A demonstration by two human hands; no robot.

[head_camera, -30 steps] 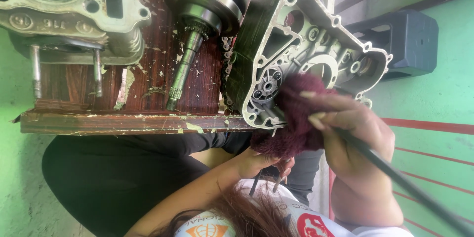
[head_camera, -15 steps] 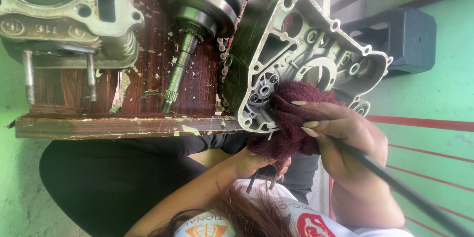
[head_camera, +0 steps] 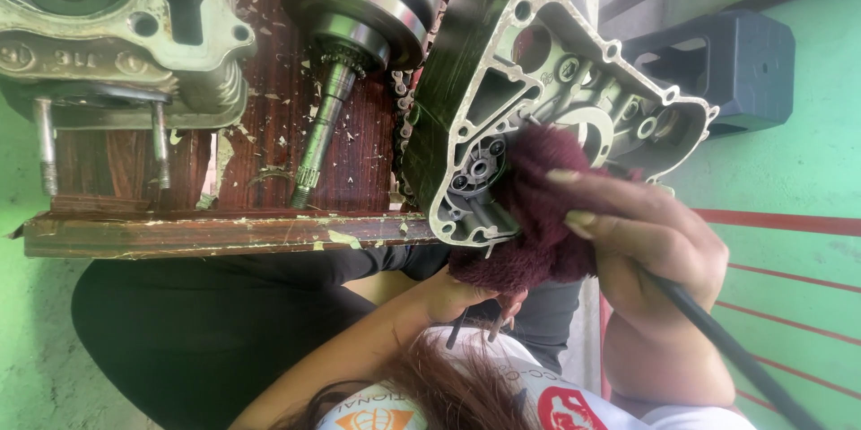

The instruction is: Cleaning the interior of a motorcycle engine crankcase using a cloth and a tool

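The dark wooden surface (head_camera: 269, 233), scratched and flecked with pale chips, fills the upper left and carries 3 engine parts. Beyond its edge lies a green floor (head_camera: 789, 179) with red lines, where a dark blue block-shaped stand (head_camera: 735, 67) sits well apart from the hands.

On the surface, the silver engine block (head_camera: 108, 26) with 2 studs pointing toward the near edge lies at the far left. Beside it is the crankshaft (head_camera: 359, 8), its splined shaft (head_camera: 318, 138) pointing toward the edge of the surface. To the right, the aluminium crankcase cover (head_camera: 502, 80) stands tilted on the edge of the surface, its open ribbed inside facing the camera, with a chain (head_camera: 399, 107) just beside its dark outer rim.

A maroon fluffy rag (head_camera: 538, 206) is pressed against the lower inside of the cover. The right hand (head_camera: 650, 242) lies over the rag, its fingers curled and pressing the cloth onto the metal; a thin black rod or cable (head_camera: 735, 358) runs out from under this hand toward the lower right. The left hand (head_camera: 453, 291) grips the rag's lower end from beneath, fingers closed on the cloth.
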